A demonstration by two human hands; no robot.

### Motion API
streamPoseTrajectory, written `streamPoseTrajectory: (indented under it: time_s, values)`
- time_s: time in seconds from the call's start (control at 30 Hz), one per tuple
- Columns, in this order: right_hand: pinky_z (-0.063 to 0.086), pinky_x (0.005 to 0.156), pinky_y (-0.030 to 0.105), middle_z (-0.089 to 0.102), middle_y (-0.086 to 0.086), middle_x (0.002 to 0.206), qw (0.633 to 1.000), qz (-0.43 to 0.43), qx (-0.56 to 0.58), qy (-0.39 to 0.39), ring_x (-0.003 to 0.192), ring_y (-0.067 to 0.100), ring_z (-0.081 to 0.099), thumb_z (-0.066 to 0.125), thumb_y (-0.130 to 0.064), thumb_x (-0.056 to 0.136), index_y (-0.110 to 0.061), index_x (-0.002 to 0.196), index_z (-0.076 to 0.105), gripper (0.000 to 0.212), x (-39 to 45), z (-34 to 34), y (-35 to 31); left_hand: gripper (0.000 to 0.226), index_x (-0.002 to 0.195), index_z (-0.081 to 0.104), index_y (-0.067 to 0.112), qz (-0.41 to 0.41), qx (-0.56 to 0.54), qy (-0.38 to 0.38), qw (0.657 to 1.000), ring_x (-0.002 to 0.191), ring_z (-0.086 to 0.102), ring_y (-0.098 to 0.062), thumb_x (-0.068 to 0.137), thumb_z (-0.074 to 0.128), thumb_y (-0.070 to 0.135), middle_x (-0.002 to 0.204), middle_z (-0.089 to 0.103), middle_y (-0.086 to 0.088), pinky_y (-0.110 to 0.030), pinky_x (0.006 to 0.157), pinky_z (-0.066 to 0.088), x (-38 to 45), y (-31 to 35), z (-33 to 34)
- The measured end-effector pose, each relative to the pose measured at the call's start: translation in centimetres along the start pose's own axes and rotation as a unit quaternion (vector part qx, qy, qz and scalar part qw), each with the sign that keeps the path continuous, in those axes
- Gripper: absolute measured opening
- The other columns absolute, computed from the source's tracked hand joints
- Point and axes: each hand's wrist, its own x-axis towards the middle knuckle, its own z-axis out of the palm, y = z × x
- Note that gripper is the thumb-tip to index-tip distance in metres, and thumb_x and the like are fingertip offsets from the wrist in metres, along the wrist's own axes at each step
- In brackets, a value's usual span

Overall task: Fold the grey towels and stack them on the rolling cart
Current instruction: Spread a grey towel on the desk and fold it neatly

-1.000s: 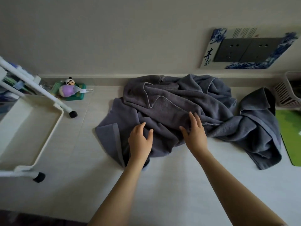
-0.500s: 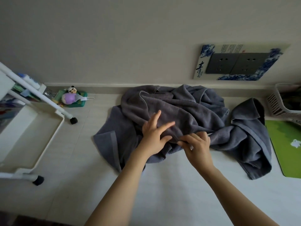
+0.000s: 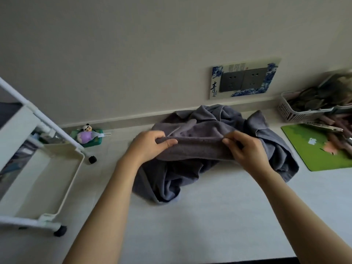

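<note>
1. Hands: left hand (image 3: pixel 150 145) and right hand (image 3: pixel 245 149) each pinch the raised edge of a grey towel (image 3: pixel 198 149).
2. Towel pile (image 3: pixel 266 141) lies crumpled on the floor by the far wall.
3. Rolling cart (image 3: pixel 62 168) stands left.

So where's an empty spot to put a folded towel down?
Bare floor lies in front of the grey towels, between the arms, and left toward the rolling cart, whose tray looks bare. It's crowded right: green mat and white basket.
</note>
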Motion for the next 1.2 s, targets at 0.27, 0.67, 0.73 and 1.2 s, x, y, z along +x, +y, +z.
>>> streamPoseTrajectory:
  time_s: [0.27, 0.67, 0.73, 1.2]
  values:
    - [0.042, 0.064, 0.025, 0.054, -0.011, 0.061, 0.940, 0.187, -0.101, -0.268, 0.067, 0.014, 0.054, 0.058, -0.036, 0.089, -0.025, 0.070, 0.059, 0.022, -8.6, 3.9, 0.3, 0.058, 0.071, 0.058, 0.017, -0.136, 0.052, -0.191, 0.971, 0.088, 0.062, -0.027, 0.091, 0.030, 0.064, 0.091, 0.069, -0.009, -0.035, 0.076, 0.046, -8.5, -4.2, 5.0]
    - [0.047, 0.076, 0.028, 0.064, -0.004, 0.087, 0.899, 0.210, -0.151, -0.352, 0.084, 0.014, 0.058, 0.053, -0.047, 0.088, -0.024, 0.082, 0.068, 0.028, -14.0, 7.5, 2.9, 0.042, 0.080, 0.052, 0.017, -0.149, -0.007, -0.162, 0.975, 0.077, 0.063, -0.022, 0.091, 0.040, 0.056, 0.076, 0.065, 0.002, -0.035, 0.075, 0.050, -10.5, -6.5, 10.2]
    - [0.046, 0.080, 0.029, 0.063, -0.004, 0.091, 0.910, 0.199, -0.155, -0.329, 0.092, 0.014, 0.057, 0.054, -0.047, 0.087, -0.025, 0.089, 0.071, 0.028, -14.0, 8.3, 2.9, 0.032, 0.089, 0.055, 0.018, -0.118, 0.012, -0.075, 0.990, 0.087, 0.061, -0.021, 0.089, 0.051, 0.050, 0.089, 0.063, 0.002, -0.032, 0.073, 0.047, -9.6, -6.2, 10.5]
    - [0.043, 0.079, 0.019, 0.064, -0.006, 0.099, 0.945, 0.229, 0.073, -0.222, 0.087, 0.008, 0.060, 0.056, -0.036, 0.090, -0.023, 0.119, 0.058, 0.032, -5.2, 15.2, -2.6, 0.014, 0.082, 0.057, 0.013, -0.310, -0.377, 0.075, 0.870, 0.079, 0.056, -0.015, 0.087, 0.064, 0.024, 0.079, 0.062, 0.001, -0.023, 0.068, 0.043, -7.7, -8.7, 9.5]
